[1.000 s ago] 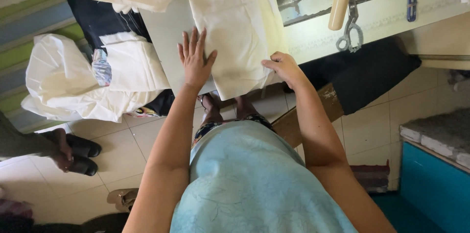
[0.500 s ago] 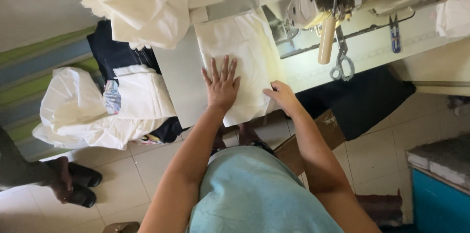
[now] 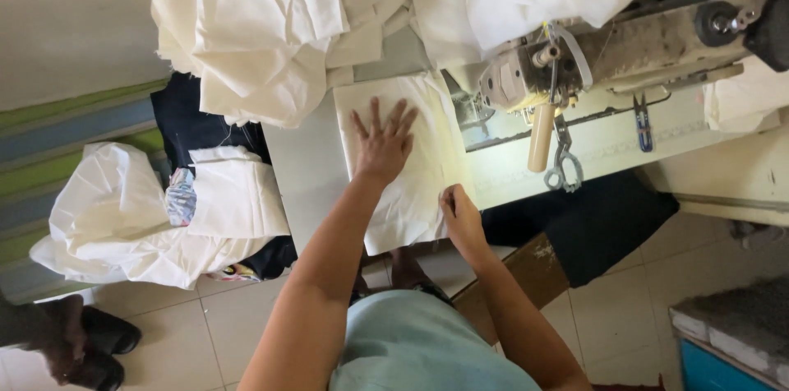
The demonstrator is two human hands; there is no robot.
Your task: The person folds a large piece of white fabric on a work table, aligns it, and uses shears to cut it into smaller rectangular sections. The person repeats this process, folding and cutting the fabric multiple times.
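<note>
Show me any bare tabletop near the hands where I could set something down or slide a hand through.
One free strip: the grey tabletop between the flat cream fabric piece under the left hand and the table's left edge. A pale strip lies in front of the sewing machine, holding scissors and blue snips. The heaped fabric crowds the back. The right hand pinches the fabric's near edge.

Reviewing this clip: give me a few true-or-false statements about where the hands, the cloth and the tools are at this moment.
1. The left hand lies flat with fingers spread on the cream fabric piece. True.
2. The right hand holds the scissors. False: the scissors hang at the sewing machine, and the right hand rests at the fabric's near right edge.
3. A heap of cream cloth lies on the table beyond the left hand. True.
4. The fabric piece under the hands is dark blue. False: it is cream.
5. Another pile of pale cloth sits lower down at the left. True.
</note>
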